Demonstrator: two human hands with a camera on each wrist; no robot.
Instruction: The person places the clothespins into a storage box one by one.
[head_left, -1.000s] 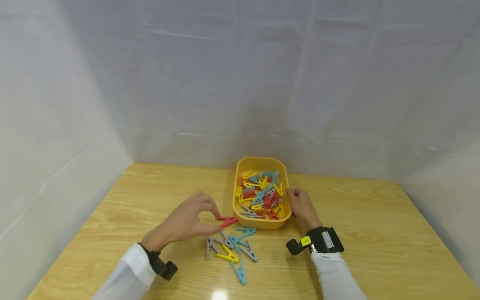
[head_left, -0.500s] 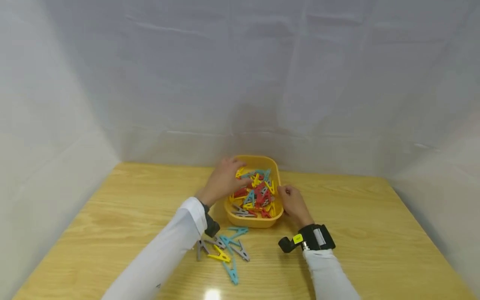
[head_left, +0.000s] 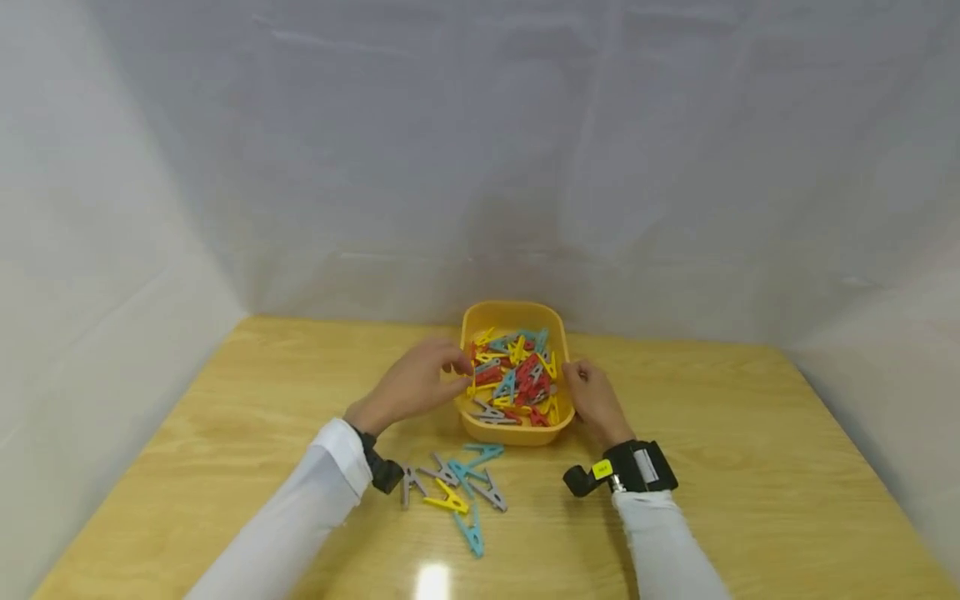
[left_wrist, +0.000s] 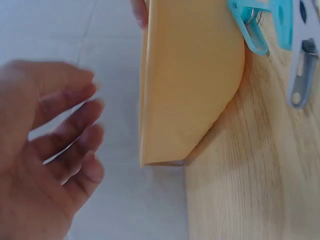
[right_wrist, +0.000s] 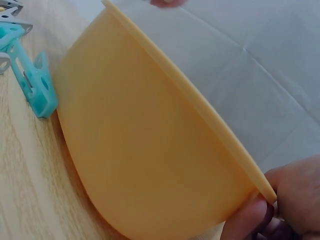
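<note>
Yellow-orange plastic tub stands on the pale wooden tabletop, heaped with red, yellow, blue and grey plastic clothes pegs. The left hand is at the tub's left rim, fingertips meeting over a yellow peg at the edge; whether that peg is truly pinched I cannot tell, since the left wrist view shows loosely curled fingers with nothing between them. The right hand grips the right rim, thumb and fingers pinching the thin lip, as the right wrist view shows plainly.

A loose cluster of pegs lies on the tabletop just in front of the tub, near the left sleeve.

Risks, as I judge them: a peg tangled with its neighbours could drag others over the rim; a weak fingertip pinch could drop it short; the sleeve could sweep the loose cluster aside; and a slipping right hand could let the light tub slide or tip.
</note>
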